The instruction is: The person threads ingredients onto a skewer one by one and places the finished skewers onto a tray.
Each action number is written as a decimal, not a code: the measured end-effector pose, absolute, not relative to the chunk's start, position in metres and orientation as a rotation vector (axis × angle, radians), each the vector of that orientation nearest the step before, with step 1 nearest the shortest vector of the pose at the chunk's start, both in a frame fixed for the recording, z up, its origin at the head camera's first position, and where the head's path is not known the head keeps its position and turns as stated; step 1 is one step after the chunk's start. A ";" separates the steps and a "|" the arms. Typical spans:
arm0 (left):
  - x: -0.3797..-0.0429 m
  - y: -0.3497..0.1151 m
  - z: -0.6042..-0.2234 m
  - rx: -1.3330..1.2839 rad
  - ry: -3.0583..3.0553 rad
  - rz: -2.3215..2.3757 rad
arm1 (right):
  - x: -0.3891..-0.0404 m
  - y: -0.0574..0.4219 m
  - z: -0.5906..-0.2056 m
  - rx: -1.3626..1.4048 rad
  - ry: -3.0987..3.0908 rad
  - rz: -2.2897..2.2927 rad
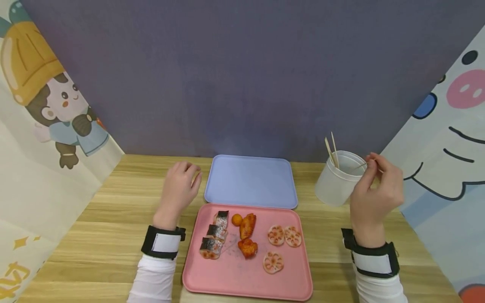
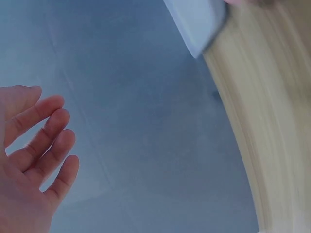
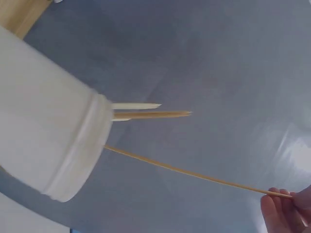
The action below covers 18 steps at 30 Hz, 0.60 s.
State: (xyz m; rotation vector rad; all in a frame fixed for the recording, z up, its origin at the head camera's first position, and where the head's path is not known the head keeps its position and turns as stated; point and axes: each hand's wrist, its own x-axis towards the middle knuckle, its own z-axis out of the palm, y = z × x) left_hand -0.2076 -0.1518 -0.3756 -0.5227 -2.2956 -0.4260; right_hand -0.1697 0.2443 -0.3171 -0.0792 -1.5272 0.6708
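My right hand (image 1: pixel 377 189) pinches the end of a thin wooden skewer (image 3: pixel 194 174) between thumb and fingers. The skewer's other end runs into a white plastic tub (image 1: pixel 335 185), where several more wooden sticks (image 3: pixel 153 115) lean out over the rim. My left hand (image 1: pixel 181 185) hovers left of the blue tray (image 1: pixel 250 181) with its fingers loosely bent and nothing in them; in the left wrist view those fingers (image 2: pixel 48 136) are spread slightly apart.
A pink tray (image 1: pixel 227 277) in front holds fish pieces (image 1: pixel 216 235), an orange ball (image 1: pixel 236 219), a chicken wing (image 1: pixel 248 226), a glazed reddish chunk (image 1: pixel 248 248) and lotus root slices (image 1: pixel 273 262). A grey panel (image 1: pixel 242 80) stands behind the wooden table (image 1: pixel 94 244), with printed walls both sides.
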 end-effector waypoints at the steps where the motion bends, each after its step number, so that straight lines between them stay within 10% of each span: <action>1: -0.208 -0.149 -0.375 -0.530 -2.291 -0.432 | -0.168 0.242 -0.316 -0.074 -1.515 0.676; 18: -0.213 -0.105 -0.372 -0.607 -2.277 -0.485 | -0.168 0.219 -0.331 0.161 -1.615 0.971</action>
